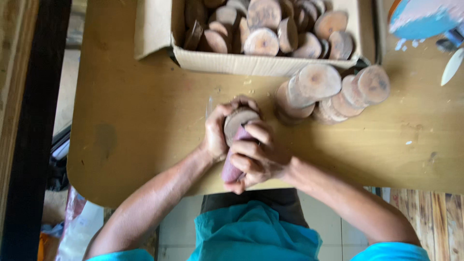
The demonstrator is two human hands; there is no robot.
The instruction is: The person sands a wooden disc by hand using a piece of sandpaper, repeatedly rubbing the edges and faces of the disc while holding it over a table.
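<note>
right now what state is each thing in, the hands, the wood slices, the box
left hand: closed around a round wooden slice
round wooden slice: held on edge above the table
right hand: gripping a reddish-brown sanding strip, pressed to the slice
reddish-brown sanding strip: folded, held against the slice
brown cardboard box: open, filled with wood slices
loose pile of wood slices: stacked and leaning on the tan wooden table
</note>
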